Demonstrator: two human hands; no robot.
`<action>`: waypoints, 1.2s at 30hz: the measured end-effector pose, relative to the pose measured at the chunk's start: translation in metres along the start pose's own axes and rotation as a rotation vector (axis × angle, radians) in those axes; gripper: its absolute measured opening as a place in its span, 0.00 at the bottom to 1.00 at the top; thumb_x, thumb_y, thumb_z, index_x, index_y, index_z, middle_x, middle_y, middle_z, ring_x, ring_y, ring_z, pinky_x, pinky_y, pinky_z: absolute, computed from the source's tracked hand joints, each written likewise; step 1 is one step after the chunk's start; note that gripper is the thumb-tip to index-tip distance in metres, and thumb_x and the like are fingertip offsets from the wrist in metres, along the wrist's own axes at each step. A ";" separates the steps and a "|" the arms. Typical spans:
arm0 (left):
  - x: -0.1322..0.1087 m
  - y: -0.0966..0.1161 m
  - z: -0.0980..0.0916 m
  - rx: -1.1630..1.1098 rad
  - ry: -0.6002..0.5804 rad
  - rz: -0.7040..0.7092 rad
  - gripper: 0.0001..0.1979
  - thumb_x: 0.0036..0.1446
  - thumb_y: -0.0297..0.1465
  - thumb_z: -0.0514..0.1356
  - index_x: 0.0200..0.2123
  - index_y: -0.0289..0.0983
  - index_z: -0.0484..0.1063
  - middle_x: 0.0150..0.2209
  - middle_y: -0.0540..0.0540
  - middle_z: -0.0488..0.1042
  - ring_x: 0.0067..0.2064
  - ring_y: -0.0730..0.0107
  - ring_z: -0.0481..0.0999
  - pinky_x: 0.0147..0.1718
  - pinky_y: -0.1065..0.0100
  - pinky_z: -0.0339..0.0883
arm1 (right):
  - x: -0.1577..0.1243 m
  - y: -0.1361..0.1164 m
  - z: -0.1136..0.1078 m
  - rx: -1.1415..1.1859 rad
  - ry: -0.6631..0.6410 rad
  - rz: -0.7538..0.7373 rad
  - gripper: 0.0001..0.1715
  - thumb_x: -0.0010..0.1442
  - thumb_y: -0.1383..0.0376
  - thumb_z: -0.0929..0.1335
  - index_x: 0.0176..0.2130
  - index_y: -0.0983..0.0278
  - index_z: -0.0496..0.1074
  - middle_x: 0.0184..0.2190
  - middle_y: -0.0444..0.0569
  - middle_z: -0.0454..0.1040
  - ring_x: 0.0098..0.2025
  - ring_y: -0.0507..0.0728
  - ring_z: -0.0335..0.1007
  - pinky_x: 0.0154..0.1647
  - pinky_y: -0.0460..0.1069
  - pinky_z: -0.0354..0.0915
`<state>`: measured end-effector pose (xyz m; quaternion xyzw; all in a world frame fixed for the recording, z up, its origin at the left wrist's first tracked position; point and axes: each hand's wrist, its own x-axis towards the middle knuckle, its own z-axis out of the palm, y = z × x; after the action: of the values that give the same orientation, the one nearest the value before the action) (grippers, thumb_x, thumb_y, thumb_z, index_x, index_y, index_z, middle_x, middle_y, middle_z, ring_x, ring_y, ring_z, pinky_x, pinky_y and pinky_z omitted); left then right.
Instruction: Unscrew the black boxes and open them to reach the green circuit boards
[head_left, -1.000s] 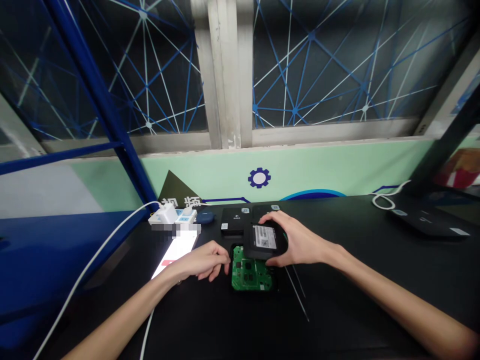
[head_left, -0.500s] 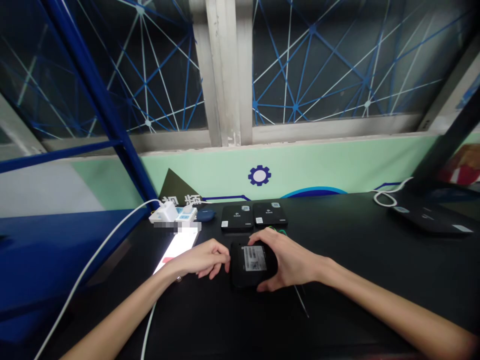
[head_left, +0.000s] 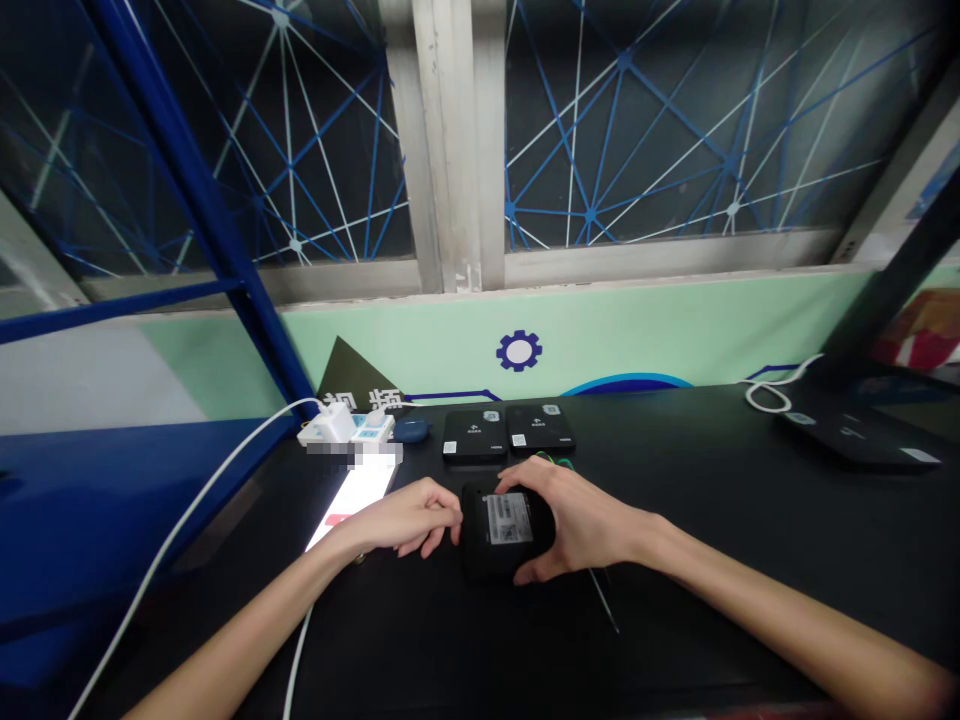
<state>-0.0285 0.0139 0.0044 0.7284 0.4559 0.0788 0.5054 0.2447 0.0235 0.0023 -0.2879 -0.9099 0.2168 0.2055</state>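
Note:
My right hand (head_left: 581,525) is wrapped round the right side of a black set-top box (head_left: 480,560), thumb at the near edge and fingers at the far one. The box lies label side up on the black table, and a silver-white label (head_left: 511,518) faces me. At its left edge is my left hand (head_left: 420,518), fingers curled and tips touching the edge; whether they pinch anything cannot be made out. A thin metal rod (head_left: 606,605) sticks out from below my right hand. Something green (head_left: 562,462) shows just beyond that hand, mostly hidden.
Two more black set-top boxes (head_left: 474,436) stand side by side behind. Left of them are a dark blue case (head_left: 411,430), a white power strip (head_left: 373,425) with plugs, and a lit phone (head_left: 356,495). A larger black device (head_left: 855,437) and white cable (head_left: 769,398) lie far right.
Almost nothing differs. Both hands keep their places at the box, with only a very slight shift of the left fingers and the box.

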 end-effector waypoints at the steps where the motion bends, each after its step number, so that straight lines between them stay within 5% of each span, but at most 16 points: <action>1: 0.000 0.000 0.000 0.000 -0.001 -0.001 0.11 0.54 0.28 0.51 0.31 0.35 0.74 0.17 0.54 0.68 0.13 0.81 0.57 0.13 0.78 0.47 | 0.000 0.000 0.001 0.006 0.000 -0.002 0.46 0.39 0.48 0.79 0.53 0.59 0.67 0.51 0.53 0.70 0.51 0.63 0.68 0.52 0.56 0.65; 10: 0.000 -0.001 0.001 -0.016 0.006 -0.001 0.12 0.51 0.26 0.49 0.30 0.35 0.72 0.17 0.54 0.69 0.13 0.81 0.58 0.13 0.78 0.47 | -0.001 0.009 0.003 0.015 -0.033 -0.020 0.56 0.43 0.44 0.77 0.63 0.63 0.62 0.58 0.58 0.68 0.58 0.65 0.65 0.59 0.58 0.62; 16: 0.002 0.000 0.002 -0.010 0.028 -0.001 0.11 0.51 0.25 0.49 0.31 0.35 0.71 0.17 0.54 0.69 0.13 0.81 0.59 0.14 0.79 0.49 | 0.000 0.006 0.003 -0.045 -0.051 -0.041 0.51 0.50 0.41 0.73 0.63 0.63 0.64 0.64 0.58 0.62 0.64 0.66 0.58 0.63 0.59 0.59; 26: 0.001 0.001 0.000 0.011 0.044 -0.008 0.11 0.52 0.26 0.50 0.33 0.35 0.72 0.18 0.54 0.69 0.14 0.80 0.60 0.14 0.78 0.50 | -0.001 -0.001 0.004 -0.102 -0.049 -0.065 0.30 0.58 0.45 0.70 0.57 0.51 0.73 0.60 0.52 0.66 0.59 0.65 0.63 0.59 0.59 0.61; 36: 0.003 0.001 -0.004 0.064 0.056 -0.023 0.11 0.55 0.29 0.52 0.33 0.35 0.74 0.19 0.54 0.70 0.15 0.79 0.62 0.15 0.79 0.51 | 0.002 -0.007 0.001 -0.227 -0.108 -0.068 0.27 0.61 0.45 0.67 0.55 0.50 0.74 0.61 0.52 0.68 0.57 0.67 0.67 0.59 0.63 0.60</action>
<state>-0.0285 0.0184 0.0061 0.7365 0.4804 0.0789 0.4695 0.2400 0.0189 0.0055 -0.2662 -0.9475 0.1208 0.1294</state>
